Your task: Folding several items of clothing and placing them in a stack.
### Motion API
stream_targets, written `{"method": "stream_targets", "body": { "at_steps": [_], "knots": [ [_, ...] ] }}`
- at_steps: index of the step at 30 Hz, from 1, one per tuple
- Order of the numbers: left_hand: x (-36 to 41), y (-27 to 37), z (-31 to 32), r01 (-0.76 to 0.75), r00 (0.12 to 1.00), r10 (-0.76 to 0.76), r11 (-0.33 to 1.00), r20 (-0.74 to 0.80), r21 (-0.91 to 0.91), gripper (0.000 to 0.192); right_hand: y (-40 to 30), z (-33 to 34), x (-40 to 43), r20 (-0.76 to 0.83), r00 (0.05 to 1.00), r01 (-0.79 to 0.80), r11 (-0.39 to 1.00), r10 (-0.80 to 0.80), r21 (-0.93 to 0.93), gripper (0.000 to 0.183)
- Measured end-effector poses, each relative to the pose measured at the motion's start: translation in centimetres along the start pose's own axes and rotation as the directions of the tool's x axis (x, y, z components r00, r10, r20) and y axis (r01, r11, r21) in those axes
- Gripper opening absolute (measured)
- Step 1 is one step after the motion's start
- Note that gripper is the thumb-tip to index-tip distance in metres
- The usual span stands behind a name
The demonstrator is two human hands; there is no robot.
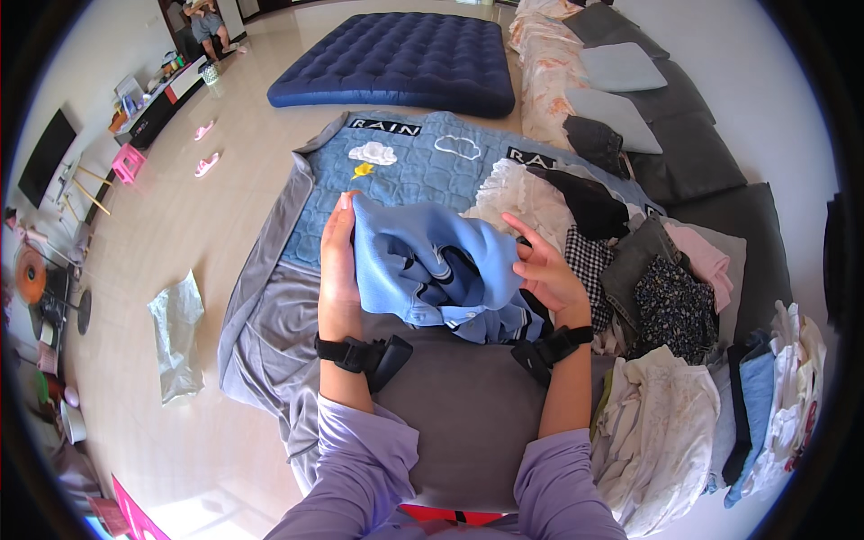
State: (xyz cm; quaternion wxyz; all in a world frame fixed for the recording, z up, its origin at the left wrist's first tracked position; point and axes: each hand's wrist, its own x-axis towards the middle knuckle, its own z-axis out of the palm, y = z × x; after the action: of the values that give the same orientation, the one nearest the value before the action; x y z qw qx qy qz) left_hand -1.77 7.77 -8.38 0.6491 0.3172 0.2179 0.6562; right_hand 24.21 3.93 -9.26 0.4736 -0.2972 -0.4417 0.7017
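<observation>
Both my hands hold up a light blue knit garment (432,223) with a buttoned collar, its neck opening spread between them. My left hand (339,260) grips its left edge, thumb pointing up. At the right edge my right hand (550,270) pinches the fabric, with the index finger stretched out. Darker bands with white stripes show inside the opening; the lower part hangs bunched toward the right. Beneath it lies a grey cushion or cover (472,418), and beyond that a blue quilted blanket (405,189) with cloud designs and grey edging.
Piled clothes (675,310) lie on the grey sofa (749,229) to my right, near folded white clothes (661,432). A navy air mattress (398,61) is on the floor ahead. Left are a clear plastic bag (177,337), pink slippers (207,164) and a pink stool (127,163). A person (208,30) sits far back.
</observation>
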Motion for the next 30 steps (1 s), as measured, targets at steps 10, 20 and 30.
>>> {"method": "stream_targets", "body": {
  "at_steps": [10,20,30],
  "knots": [
    [-0.1,0.2,0.5,-0.005,1.0,0.006,0.999,-0.023,0.033,0.026,5.2,-4.6,1.6,-0.295,0.935,-0.349,0.655,0.196,-0.671,0.049],
    [-1.4,0.8,2.3,0.031,0.934,-0.099,0.98,0.343,0.199,0.024,5.0,-1.6,2.0,0.117,0.993,0.083,0.602,0.018,-0.794,0.058],
    [-2.4,1.6,4.1,-0.038,0.902,-0.139,0.918,0.409,0.395,0.026,4.6,-0.2,2.0,0.137,0.987,0.044,0.669,0.087,-0.742,0.055]
  ]
}}
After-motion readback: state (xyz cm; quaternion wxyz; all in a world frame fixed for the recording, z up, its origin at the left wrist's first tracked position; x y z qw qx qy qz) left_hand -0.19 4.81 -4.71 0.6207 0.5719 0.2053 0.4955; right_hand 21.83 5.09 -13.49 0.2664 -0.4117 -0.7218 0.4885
